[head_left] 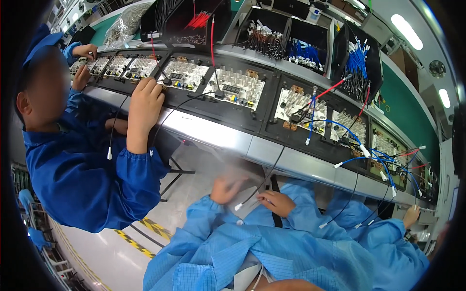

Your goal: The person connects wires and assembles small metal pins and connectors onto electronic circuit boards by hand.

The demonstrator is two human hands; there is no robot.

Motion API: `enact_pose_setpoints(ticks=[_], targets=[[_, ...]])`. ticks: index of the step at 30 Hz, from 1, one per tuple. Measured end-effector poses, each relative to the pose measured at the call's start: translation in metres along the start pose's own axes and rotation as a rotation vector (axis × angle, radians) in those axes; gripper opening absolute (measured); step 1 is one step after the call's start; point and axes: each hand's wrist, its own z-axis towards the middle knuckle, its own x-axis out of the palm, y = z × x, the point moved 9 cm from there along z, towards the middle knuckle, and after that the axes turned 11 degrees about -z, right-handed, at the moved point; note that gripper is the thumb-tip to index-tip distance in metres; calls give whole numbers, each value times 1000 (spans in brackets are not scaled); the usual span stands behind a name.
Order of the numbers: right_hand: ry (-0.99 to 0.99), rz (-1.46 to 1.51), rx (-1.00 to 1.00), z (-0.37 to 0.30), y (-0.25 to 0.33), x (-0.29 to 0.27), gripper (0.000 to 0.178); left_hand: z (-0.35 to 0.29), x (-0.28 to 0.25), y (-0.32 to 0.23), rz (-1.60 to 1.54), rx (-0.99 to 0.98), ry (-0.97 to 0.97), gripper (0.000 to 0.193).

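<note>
My left hand (227, 188) hovers over my lap, its fingers smeared a little but stretched out, with nothing visible in them. Beside it, my right hand (276, 202) has its fingers curled together; what they hold, if anything, is hidden. A black cable (268, 175) hangs over the line's edge, and its white connector (238, 206) dangles between my hands. I cannot tell whether my right fingertips touch this cable. Above the edge lies a circuit board (296, 109) with clear cylindrical parts, and red, blue and black wires rest on it.
Similar boards (238, 89) line the dark carriers behind the metal rail (218, 133). Black bins hold brown wires (264, 39) and blue wires (357, 60). At left, a co-worker's hand (145, 99) touches a board. A second co-worker's hand (411, 216) is at right.
</note>
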Motion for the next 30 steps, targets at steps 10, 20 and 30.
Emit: enact_pose_setpoints(ticks=[10,20,30], targets=[[165,277,-61,-83,83,-62,38,76,-72,-147,-171,551,-266,14],[368,467,-86,-192,179,-143,55,166,-20,-120,-87,16,-7,14],[-57,24,-143,-218,215,-284,60,161,-27,-108,-72,-43,71,17]])
